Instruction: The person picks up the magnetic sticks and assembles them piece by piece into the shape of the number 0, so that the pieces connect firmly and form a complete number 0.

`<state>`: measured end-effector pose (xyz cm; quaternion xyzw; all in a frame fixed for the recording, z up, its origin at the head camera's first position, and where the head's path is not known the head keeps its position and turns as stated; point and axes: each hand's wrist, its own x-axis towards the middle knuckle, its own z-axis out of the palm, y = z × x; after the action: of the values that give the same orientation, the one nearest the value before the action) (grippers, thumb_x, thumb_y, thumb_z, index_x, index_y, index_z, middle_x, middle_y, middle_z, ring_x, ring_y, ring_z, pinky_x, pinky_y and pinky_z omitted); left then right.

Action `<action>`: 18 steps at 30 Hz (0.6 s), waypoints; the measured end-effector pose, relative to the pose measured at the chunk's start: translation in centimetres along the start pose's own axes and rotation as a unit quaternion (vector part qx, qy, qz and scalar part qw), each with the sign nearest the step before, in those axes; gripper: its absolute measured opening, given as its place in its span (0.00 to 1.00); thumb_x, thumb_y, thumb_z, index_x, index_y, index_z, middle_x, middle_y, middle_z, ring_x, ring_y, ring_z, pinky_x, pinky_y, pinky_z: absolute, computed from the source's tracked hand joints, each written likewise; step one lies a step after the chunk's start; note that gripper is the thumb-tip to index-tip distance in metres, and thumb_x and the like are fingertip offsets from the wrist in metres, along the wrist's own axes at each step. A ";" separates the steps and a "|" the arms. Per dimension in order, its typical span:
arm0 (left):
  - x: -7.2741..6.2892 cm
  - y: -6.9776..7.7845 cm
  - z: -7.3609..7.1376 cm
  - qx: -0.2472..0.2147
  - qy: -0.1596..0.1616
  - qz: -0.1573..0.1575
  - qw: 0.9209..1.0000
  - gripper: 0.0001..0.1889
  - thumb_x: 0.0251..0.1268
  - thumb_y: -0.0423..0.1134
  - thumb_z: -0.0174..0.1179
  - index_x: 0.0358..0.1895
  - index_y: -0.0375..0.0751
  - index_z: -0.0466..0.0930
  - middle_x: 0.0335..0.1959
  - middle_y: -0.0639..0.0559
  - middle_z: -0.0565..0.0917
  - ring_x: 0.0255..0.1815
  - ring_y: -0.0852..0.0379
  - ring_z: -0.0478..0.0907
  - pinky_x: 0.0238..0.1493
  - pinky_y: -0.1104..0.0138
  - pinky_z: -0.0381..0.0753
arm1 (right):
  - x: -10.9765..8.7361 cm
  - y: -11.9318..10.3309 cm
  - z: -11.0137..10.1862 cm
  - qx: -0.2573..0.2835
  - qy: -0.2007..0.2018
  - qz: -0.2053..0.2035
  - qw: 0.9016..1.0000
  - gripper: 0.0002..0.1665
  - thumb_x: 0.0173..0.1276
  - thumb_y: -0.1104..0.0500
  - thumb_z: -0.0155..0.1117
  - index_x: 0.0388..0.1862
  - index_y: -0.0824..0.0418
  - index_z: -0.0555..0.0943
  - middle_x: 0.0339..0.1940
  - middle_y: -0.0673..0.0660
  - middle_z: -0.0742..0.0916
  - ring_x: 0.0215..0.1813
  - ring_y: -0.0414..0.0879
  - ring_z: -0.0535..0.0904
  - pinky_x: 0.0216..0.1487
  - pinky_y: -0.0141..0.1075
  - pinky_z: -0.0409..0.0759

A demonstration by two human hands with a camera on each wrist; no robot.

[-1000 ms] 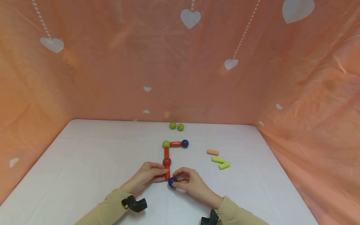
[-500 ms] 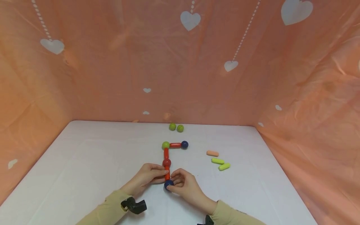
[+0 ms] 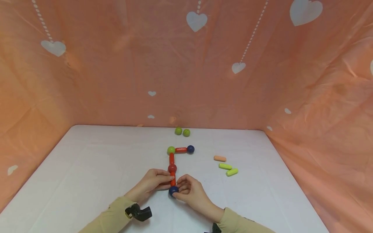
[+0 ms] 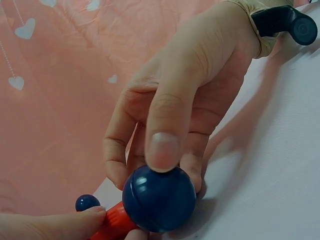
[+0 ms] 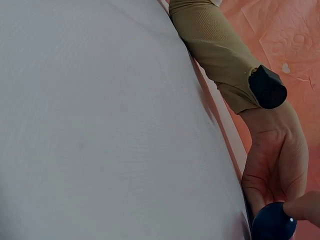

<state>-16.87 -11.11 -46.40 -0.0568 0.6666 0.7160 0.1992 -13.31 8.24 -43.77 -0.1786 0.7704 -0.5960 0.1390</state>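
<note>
In the head view my left hand [image 3: 149, 183] pinches the lower red rod [image 3: 173, 183] from the left. My right hand [image 3: 193, 193] holds a dark blue ball [image 4: 159, 200] between thumb and fingers, right at the rod's near end. Above, that rod meets a red ball [image 3: 172, 168], and a second red rod [image 3: 172, 158] runs on to a green ball [image 3: 171, 150]. From there a third red rod [image 3: 181, 150] points right to another blue ball [image 3: 190, 149]. The left wrist view shows the right thumb on top of the near ball, its underside partly hidden.
Two loose green balls [image 3: 182, 131] lie near the far edge of the white table [image 3: 102, 155]. To the right are an orange rod [image 3: 220, 158] and two yellow-green rods [image 3: 228, 169]. A pink curtain [image 3: 122, 74] with hearts surrounds the table's back and sides.
My right hand has brought the blue ball leftward, from beside the lower red rod to its near end. The left hand keeps its pinch on the rod, almost unmoved.
</note>
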 end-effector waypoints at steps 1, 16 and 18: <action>0.0 0.0 0.0 0.002 0.002 -0.001 1.000 0.16 0.62 0.30 0.63 0.48 0.21 0.76 0.36 0.43 0.84 0.38 0.52 0.83 0.42 0.62 0.83 | 0.1 0.4 0.0 0.000 -0.002 0.004 1.000 0.20 0.57 0.70 0.71 0.46 0.71 0.74 0.40 0.60 0.82 0.41 0.50 0.80 0.39 0.29 0.82; -0.2 0.0 -0.4 -0.012 -0.010 -0.006 1.000 0.21 0.58 0.33 0.67 0.50 0.21 0.73 0.40 0.39 0.81 0.39 0.51 0.83 0.42 0.60 0.83 | 0.8 2.1 -1.3 0.022 -0.075 -0.019 0.997 0.16 0.61 0.72 0.65 0.48 0.71 0.74 0.42 0.62 0.83 0.43 0.50 0.81 0.43 0.31 0.81; -0.2 0.0 -0.3 -0.005 -0.003 -0.010 1.000 0.21 0.57 0.33 0.68 0.49 0.22 0.74 0.38 0.40 0.82 0.37 0.52 0.83 0.40 0.61 0.84 | 0.7 1.6 -2.4 0.009 -0.092 -0.030 0.995 0.16 0.62 0.73 0.63 0.49 0.73 0.74 0.44 0.65 0.82 0.44 0.53 0.81 0.46 0.33 0.81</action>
<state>-16.74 -11.41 -46.32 -0.0624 0.6621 0.7172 0.2083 -15.11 10.35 -44.74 -0.2548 0.7434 -0.5875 0.1929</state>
